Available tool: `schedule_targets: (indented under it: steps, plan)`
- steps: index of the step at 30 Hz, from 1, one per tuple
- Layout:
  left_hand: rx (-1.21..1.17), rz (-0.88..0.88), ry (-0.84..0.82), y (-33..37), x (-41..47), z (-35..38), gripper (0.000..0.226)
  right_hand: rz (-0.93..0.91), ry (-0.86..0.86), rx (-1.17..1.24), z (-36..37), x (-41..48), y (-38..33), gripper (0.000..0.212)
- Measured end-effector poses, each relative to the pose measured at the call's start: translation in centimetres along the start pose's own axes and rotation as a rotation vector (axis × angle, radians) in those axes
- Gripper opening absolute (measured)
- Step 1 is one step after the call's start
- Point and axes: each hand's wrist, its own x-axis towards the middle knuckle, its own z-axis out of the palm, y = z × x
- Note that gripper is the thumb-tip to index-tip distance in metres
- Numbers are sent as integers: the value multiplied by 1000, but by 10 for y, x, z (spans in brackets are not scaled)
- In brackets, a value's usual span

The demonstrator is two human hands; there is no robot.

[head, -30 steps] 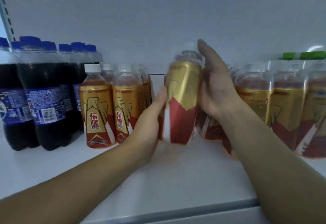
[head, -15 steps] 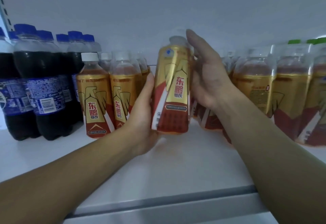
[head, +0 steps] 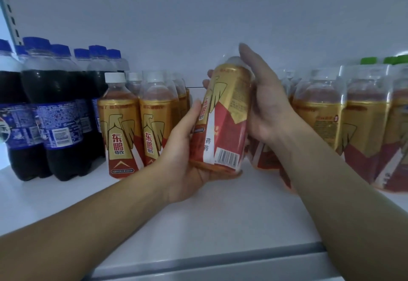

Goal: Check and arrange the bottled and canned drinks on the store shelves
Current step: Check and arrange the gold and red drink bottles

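From the head camera, you have a gold-and-red labelled plastic drink bottle up between both hands, clear of the white shelf. It hangs over the gap in the stock.

Its long axis runs close to upright, with the top leaning a little to your right. The neck end points up toward the shelf's back wall and the base points down. The barcode panel faces you at the lower right of the label, and the printed front is turned off to your left.

Your left hand cups the base and lower left side, with the thumb laid up along the label. Your right hand lies palm-on against the bottle's right side. Its fingers curl over the shoulder and round the back, and their tips show just past the left edge near the top. The cap is hidden behind that hand.

To your left, a row of matching white-capped gold-and-red bottles stands upright, labels forward. Just beyond them are dark cola bottles with blue caps and blue labels. To your right, more gold-and-red bottles in clear wrap stand close together. A few green caps show behind them at the far edge.
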Motion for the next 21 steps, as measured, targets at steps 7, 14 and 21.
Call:
schedule_targets:
  steps: [7, 14, 21]
  plan:
    - [197, 167, 49, -5, 6, 1, 48, -206, 198, -142, 5, 10, 10, 81]
    - [-85, -40, -91, 1, -1, 0, 66, 21, 23, -18, 8, -7, 3, 61]
    - [158, 183, 38, 0, 2, 1, 50, -306, 236, -271, 8, 0, 8, 53]
